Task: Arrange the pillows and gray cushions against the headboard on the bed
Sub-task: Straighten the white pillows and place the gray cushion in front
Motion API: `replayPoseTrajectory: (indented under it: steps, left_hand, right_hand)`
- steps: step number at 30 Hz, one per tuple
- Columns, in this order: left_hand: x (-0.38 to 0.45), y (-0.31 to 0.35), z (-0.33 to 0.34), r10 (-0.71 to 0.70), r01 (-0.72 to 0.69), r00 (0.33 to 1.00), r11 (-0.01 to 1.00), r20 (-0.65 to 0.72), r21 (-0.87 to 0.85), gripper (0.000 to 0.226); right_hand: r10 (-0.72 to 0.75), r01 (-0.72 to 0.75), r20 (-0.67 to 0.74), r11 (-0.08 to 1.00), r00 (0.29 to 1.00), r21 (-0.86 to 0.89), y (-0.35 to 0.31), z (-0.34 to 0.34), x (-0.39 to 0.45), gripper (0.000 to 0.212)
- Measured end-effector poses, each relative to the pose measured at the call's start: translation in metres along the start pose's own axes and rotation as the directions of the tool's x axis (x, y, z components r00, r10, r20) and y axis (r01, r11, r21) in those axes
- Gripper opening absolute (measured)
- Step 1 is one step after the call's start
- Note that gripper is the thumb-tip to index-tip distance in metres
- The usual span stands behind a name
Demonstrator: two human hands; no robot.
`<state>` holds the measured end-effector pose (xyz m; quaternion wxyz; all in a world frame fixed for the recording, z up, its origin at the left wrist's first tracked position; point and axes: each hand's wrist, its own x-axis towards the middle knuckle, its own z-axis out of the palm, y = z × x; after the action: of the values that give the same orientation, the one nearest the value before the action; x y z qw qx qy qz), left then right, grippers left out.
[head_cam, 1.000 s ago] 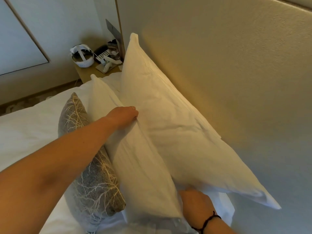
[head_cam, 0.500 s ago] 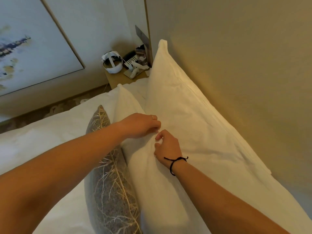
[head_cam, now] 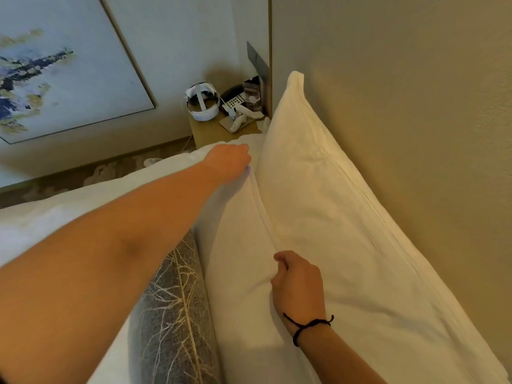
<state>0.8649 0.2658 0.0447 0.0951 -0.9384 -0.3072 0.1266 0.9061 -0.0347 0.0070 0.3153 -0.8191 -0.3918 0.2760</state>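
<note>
Two hands are squaring up the front white pillow (head_cam: 238, 273): the left hand (head_cam: 228, 162) pinches its far top corner and the right hand (head_cam: 297, 286) pinches its top edge nearer. It stands on edge, long axis running near to far, leaning on the back pillow (head_cam: 332, 217) against the headboard (head_cam: 401, 106), gray cushion (head_cam: 171, 314) at its left. Next, I judge, comes tugging the seam level and letting go.

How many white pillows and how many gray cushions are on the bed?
White pillows: 2, the back pillow against the headboard and the front pillow.
Gray cushions: 1, the gray cushion.
Total: 3
</note>
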Motion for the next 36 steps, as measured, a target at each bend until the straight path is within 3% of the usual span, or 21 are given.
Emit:
replayPoseTrajectory:
  steps: [2,5,8,11,15,17,19,22,23,25,27,29,30,32,34,36]
  left_hand:
    - [0.007,0.017,0.016,-0.113,0.112,0.994,0.992,-0.01,-0.064,0.033]
    - [0.01,0.03,0.044,-0.199,0.204,0.977,0.977,0.079,-0.064,0.035]
    - [0.001,0.032,0.06,-0.254,0.26,0.961,0.965,0.106,-0.046,0.044]
    - [-0.008,0.028,0.06,-0.316,0.33,0.933,0.942,0.172,-0.059,0.062]
    - [-0.025,0.01,0.038,-0.188,0.258,0.889,0.959,0.417,-0.116,0.076]
    - [-0.042,0.006,0.025,-0.093,0.193,0.887,0.965,0.452,-0.179,0.071]
    - [-0.07,0.002,0.013,-0.021,0.139,0.922,0.95,0.387,-0.279,0.061]
    - [-0.133,-0.004,0.011,-0.067,0.104,0.993,0.886,0.098,-0.452,0.047]
    - [-0.159,-0.005,0.016,-0.161,0.135,0.987,0.838,-0.003,-0.529,0.043]
    - [-0.214,-0.002,0.036,-0.408,0.216,0.907,0.661,-0.102,-0.718,0.043]
    - [-0.267,0.009,0.065,-0.587,0.293,0.809,0.363,0.027,-0.885,0.054]
    - [-0.312,0.029,0.099,-0.612,0.387,0.733,0.013,0.299,-0.922,0.072]
    - [-0.331,0.041,0.116,-0.582,0.433,0.7,-0.116,0.414,-0.894,0.081]
    - [-0.359,0.06,0.146,-0.529,0.487,0.649,-0.263,0.546,-0.833,0.091]
    - [-0.375,0.075,0.168,-0.518,0.469,0.61,-0.373,0.599,-0.8,0.094]
    - [-0.384,0.082,0.179,-0.514,0.437,0.589,-0.446,0.624,-0.781,0.096]
  right_hand:
    - [0.026,-0.017,0.1,0.996,0.995,-0.087,0.001,0.005,0.003,0.038]
    - [0.046,-0.004,0.207,0.98,0.977,-0.198,-0.003,0.023,-0.008,0.035]
    - [0.071,-0.008,0.291,0.977,0.954,-0.211,-0.004,0.045,-0.03,0.081]
    - [0.038,0.058,0.359,0.966,0.933,-0.252,0.01,0.05,-0.042,0.099]
    - [0.124,0.004,0.429,0.958,0.895,-0.286,0.016,0.042,-0.04,0.103]
    - [0.121,0.01,0.413,0.953,0.903,-0.302,0.011,0.036,-0.04,0.1]
    - [0.038,0.071,0.35,0.953,0.936,-0.293,0.001,0.03,-0.047,0.091]
    - [-0.071,0.142,0.344,0.972,0.936,-0.188,-0.027,0.024,-0.07,0.084]
    - [-0.073,0.132,0.379,0.982,0.923,-0.132,-0.038,0.024,-0.079,0.087]
    - [-0.076,0.118,0.46,0.991,0.884,-0.063,-0.058,0.028,-0.099,0.095]
    - [-0.096,0.173,0.523,0.98,0.847,-0.1,-0.07,0.038,-0.118,0.102]
    - [-0.101,0.215,0.537,0.965,0.837,-0.153,-0.072,0.053,-0.133,0.109]
    - [-0.091,0.212,0.523,0.961,0.847,-0.176,-0.07,0.06,-0.138,0.109]
    - [-0.057,0.187,0.464,0.953,0.884,-0.239,-0.064,0.072,-0.141,0.093]
    - [-0.049,0.195,0.415,0.928,0.908,-0.317,-0.056,0.078,-0.138,0.055]
    - [-0.067,0.22,0.396,0.908,0.916,-0.355,-0.05,0.08,-0.135,0.035]
